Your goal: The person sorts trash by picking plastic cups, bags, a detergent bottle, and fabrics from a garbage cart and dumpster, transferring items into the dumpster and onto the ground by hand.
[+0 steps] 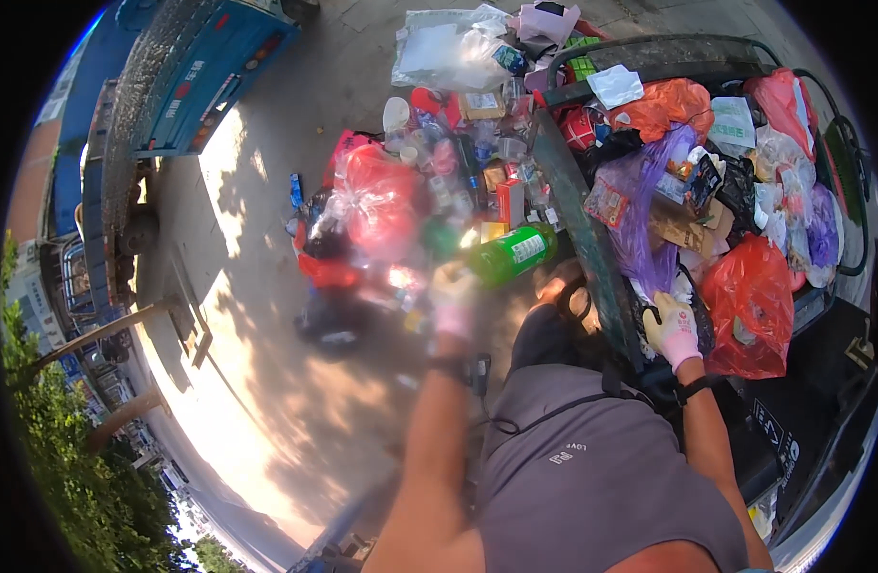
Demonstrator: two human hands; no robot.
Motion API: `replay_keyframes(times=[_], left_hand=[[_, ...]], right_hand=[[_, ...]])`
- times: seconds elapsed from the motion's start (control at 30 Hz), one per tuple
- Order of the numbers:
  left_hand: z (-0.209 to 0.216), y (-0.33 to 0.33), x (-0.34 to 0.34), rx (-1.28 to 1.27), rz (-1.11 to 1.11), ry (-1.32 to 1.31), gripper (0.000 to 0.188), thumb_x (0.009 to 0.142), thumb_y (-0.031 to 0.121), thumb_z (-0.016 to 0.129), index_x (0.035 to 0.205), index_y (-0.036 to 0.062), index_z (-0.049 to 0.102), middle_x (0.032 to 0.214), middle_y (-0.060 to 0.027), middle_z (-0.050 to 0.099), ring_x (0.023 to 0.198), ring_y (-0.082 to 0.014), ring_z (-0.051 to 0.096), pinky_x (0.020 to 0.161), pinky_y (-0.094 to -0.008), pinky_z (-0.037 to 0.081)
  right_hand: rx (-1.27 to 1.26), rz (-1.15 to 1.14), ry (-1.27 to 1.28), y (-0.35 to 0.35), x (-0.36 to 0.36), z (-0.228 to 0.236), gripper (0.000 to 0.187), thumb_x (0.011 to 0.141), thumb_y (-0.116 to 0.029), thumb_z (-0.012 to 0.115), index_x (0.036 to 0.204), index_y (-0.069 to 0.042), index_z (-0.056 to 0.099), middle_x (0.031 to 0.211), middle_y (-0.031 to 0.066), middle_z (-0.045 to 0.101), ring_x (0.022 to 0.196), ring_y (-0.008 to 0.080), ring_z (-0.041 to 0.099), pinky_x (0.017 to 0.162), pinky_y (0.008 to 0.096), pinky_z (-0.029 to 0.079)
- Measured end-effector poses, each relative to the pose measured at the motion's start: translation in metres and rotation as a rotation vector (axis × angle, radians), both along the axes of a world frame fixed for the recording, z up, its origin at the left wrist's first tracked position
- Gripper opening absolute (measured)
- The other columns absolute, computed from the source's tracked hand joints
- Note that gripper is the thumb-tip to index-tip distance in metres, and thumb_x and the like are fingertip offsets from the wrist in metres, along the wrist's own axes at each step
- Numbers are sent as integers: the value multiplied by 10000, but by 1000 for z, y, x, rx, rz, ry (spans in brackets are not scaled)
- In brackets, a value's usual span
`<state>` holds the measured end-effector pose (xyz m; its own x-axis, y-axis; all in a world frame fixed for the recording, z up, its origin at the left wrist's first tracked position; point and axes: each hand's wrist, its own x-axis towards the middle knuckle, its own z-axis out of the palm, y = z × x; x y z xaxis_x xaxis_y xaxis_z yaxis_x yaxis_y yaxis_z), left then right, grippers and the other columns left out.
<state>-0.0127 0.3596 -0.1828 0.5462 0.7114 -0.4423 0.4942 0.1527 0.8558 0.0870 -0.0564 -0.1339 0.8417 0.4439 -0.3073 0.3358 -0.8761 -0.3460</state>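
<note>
My left hand (453, 291), in a pale work glove with a pink cuff, is smeared in the picture and closed at the near end of a green plastic bottle (511, 256) with a white label. The bottle lies tilted sideways above the ground, by the side of a loaded trash cart (587, 229). In the cart, my right hand (673, 328), gloved the same way, has its fingers curled at the lower end of a stretched purple plastic bag (649, 224). A red plastic bag (752, 306) bulges just right of that hand.
Loose bottles and red bags (377, 205) are heaped on the pavement left of the cart. More bags, an orange one (666, 107) among them, fill the cart. A blue truck (214, 76) stands at the far left. A metal rail (845, 143) edges the cart.
</note>
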Motion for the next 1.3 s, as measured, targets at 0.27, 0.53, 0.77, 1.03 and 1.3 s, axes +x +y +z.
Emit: replay_keyframes(times=[0.27,0.53,0.77,1.03,1.3], left_hand=[[42,21,-41,75,158,27,297,778,-9,707,1075,1,694,950,-43,679,783,-114,636,682,-274,546],[134,9,2,956,-290,-100,305,749,-17,694,1051,23,673,1029,-90,677,919,-237,661,844,-351,536],[177,-15,40,581,-343,-260,423,746,-58,696,1164,-5,658,1088,-33,647,892,-112,600,830,-279,527],[173,-36,55,435,-893,-463,497,690,-152,639,1161,-2,588,1248,-118,598,1101,-197,599,1000,-332,491],[185,-25,66,292,-805,-397,449,856,-15,653,1303,-41,626,1234,-68,629,1012,-155,598,927,-298,490]], right_hand=[[-60,1,108,10,13,24,414,931,-251,632,1224,38,682,1242,270,700,1133,454,666,1006,489,526],[444,-193,1,64,16,64,470,943,-206,735,1350,11,645,1285,224,705,1139,364,709,972,440,553],[1180,-601,839,91,62,56,570,1075,-345,623,1542,-46,492,1414,106,631,1243,199,655,989,330,553],[1560,-848,1632,91,69,35,593,1094,-503,540,1552,-132,476,1432,122,637,1227,318,668,928,549,598],[1689,-882,1468,114,27,22,490,1089,-415,579,1468,-106,553,1300,103,699,1148,205,693,920,413,598]])
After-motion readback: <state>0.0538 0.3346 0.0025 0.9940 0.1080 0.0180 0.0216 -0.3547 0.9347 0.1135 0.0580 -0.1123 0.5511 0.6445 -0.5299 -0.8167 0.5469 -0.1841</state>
